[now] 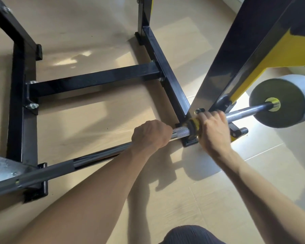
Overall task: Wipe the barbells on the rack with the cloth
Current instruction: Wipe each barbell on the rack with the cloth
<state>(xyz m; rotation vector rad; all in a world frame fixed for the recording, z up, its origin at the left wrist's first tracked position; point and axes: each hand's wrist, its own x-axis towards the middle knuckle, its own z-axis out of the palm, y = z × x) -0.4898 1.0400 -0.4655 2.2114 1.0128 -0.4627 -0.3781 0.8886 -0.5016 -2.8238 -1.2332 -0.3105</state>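
The barbell (99,154) lies low across the black rack (23,110), just above the floor. The left hand (151,135) grips its knurled shaft, fingers curled round; the right hand (212,129) grips it just beside the yellow holder (195,125), the grey weight (282,101) beyond.

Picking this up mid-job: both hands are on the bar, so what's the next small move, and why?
Probably fetch the cloth first: the left hand grips the barbell shaft bare, the right hand covers the yellow collar, and no cloth is in view.
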